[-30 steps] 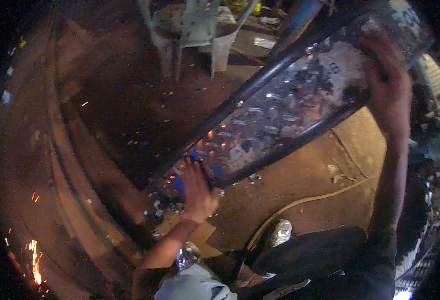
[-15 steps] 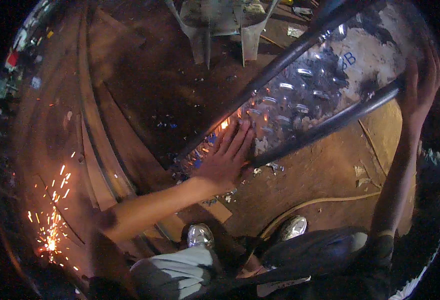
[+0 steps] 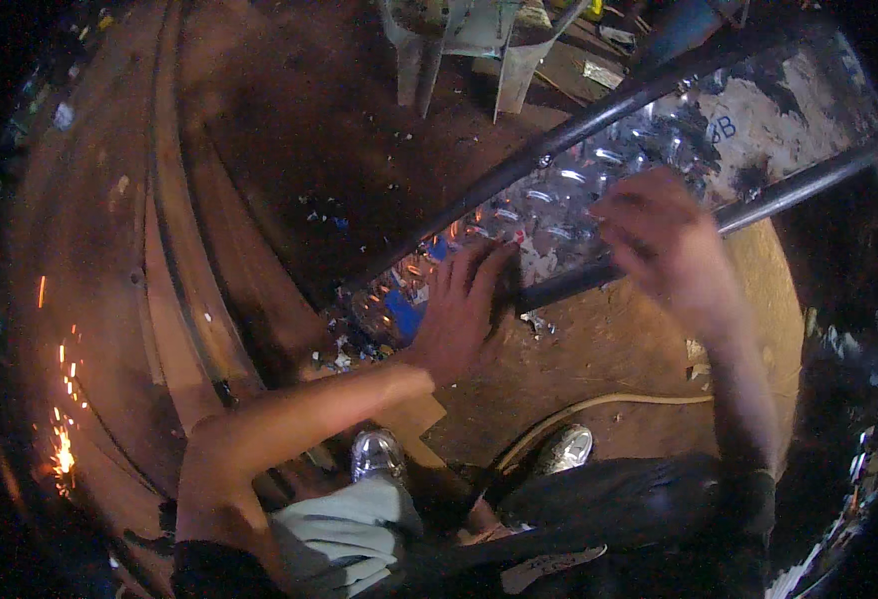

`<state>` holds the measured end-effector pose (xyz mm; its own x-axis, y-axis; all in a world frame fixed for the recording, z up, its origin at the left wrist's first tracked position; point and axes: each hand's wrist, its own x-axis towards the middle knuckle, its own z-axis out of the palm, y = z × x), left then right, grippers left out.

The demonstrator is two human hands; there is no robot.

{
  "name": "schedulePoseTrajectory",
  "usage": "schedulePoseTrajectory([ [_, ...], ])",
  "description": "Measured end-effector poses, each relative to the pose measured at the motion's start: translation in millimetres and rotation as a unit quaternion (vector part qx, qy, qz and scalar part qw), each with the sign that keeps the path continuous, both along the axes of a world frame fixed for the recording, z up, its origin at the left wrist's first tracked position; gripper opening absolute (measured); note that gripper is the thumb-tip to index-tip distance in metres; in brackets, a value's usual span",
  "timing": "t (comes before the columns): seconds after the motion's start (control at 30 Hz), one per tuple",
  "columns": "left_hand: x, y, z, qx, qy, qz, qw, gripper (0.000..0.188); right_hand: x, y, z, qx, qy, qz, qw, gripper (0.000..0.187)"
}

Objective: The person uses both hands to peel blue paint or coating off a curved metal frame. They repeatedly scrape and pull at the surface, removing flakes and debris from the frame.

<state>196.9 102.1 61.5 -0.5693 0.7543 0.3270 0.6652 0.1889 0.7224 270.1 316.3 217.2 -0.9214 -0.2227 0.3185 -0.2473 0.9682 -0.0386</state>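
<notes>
A brown dirt floor (image 3: 599,369) carries a long metal panel (image 3: 599,200) with dark tube rails, lying slantwise. Small scraps of debris (image 3: 344,215) lie scattered on the dirt. A pale hose (image 3: 599,409) curves across it, and a white plastic chair (image 3: 464,45) stands beyond the panel.

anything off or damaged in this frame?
Yes. The metal panel is worn: patchy, flaking paint across its surface, chips littering the floor below its low end. Left hand lies flat on it. Sparks fly at far left.
</notes>
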Motion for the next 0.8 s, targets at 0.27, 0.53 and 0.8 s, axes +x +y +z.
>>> schedulePoseTrajectory([
  [0.27,9.0,6.5,4.0,0.071,-0.119,0.014,0.99,0.08,-26.8,-41.8,-58.1,0.125,-0.05,-0.032,0.99,0.034],
  [0.53,19.7,12.5,5.3,0.068,-0.159,0.018,0.985,0.089,-16.4,-44.6,-68.6,0.157,-0.007,0.0,0.988,0.036],
  [0.8,26.0,16.2,5.4,0.043,-0.182,0.018,0.982,0.094,-14.9,-46.2,-80.8,0.203,0.013,-0.014,0.979,0.033],
])
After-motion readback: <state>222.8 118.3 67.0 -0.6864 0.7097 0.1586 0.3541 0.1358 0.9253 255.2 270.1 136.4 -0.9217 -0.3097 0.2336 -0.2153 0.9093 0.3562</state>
